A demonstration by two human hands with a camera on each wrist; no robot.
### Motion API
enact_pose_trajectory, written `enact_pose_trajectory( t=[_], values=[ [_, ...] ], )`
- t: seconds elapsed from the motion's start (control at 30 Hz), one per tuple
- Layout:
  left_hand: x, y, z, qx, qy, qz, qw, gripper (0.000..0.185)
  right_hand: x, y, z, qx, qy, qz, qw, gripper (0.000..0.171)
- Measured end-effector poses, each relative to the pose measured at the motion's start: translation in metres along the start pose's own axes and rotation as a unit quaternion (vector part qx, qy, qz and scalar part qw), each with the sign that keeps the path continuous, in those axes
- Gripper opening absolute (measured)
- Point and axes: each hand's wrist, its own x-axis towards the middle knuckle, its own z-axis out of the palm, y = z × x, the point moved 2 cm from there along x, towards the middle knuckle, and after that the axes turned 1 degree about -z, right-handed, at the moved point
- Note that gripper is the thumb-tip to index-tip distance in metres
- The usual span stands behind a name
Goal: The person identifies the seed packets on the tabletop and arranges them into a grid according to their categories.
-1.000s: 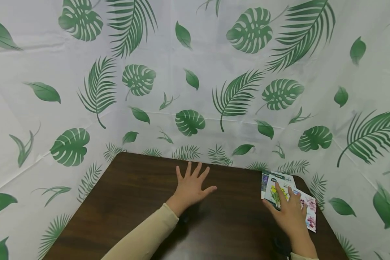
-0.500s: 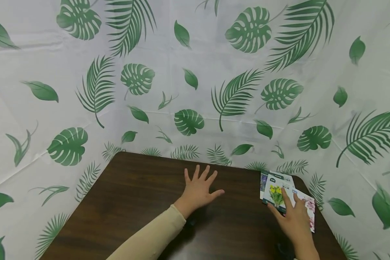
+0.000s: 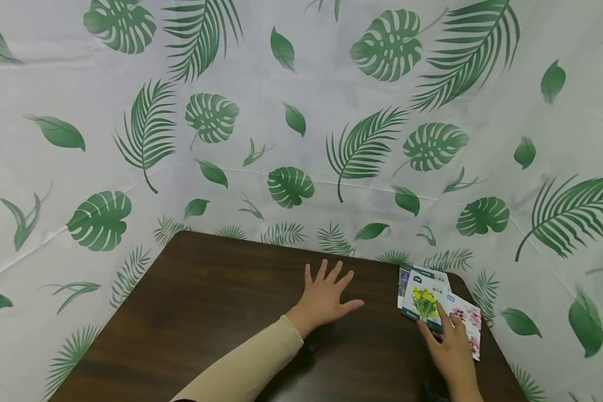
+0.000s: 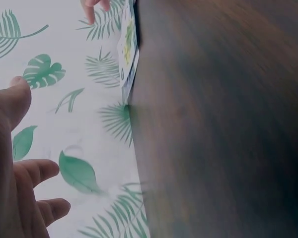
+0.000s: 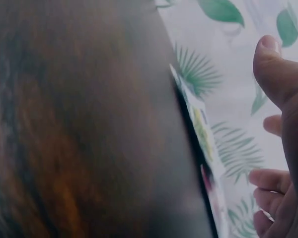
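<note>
Three flat packets with flower pictures, like seed packets, overlap at the table's far right corner. A yellow-flower packet (image 3: 418,287) lies over a purple-flower one (image 3: 403,282), and a pink-flower packet (image 3: 474,319) sticks out on the right. My right hand (image 3: 452,346) hovers over the near edge of this pile, fingers loosely bent and holding nothing. In the right wrist view, a gap shows between that hand (image 5: 283,198) and the packets (image 5: 201,129). Left of the pile, my left hand (image 3: 323,298) is held over the table, fingers spread, with nothing in it.
The dark brown wooden table (image 3: 221,301) has rounded far corners. A white cloth (image 3: 261,84) printed with green leaves hangs close behind it and on both sides. The packets lie near the table's right edge.
My left hand has moved to the right, toward the packets. My right hand has drawn back toward me, uncovering more of the yellow-flower packet. The packets stay in place on the table.
</note>
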Motion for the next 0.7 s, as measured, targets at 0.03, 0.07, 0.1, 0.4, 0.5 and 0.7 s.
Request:
enact_pose_trajectory(
  t=[0.03,0.07,0.1,0.4,0.5,0.7],
  values=[
    [0.002,0.002,0.001,0.0,-0.001,0.001,1.0,0.087,0.0,0.002,0.001,0.005,0.004,0.0,1.0,0.09],
    [0.003,0.004,0.002,0.0,-0.002,0.003,1.0,0.087,0.0,0.004,0.002,0.006,0.011,-0.004,1.0,0.089],
    [0.005,0.007,0.003,-0.001,-0.004,0.004,1.0,0.086,0.0,0.005,0.003,0.008,0.02,-0.006,1.0,0.088],
    [0.013,0.027,0.018,0.0,-0.025,0.019,0.9995,0.083,-0.001,0.015,0.0,0.009,0.018,0.029,0.999,0.088],
    [0.018,0.033,0.018,0.001,-0.028,0.018,0.9995,0.083,0.0,0.02,0.0,0.013,0.004,0.045,0.999,0.089],
    [0.026,0.045,0.023,-0.008,-0.037,0.014,0.9992,0.082,0.001,0.027,0.002,0.016,-0.012,0.067,0.998,0.092]
  ],
)
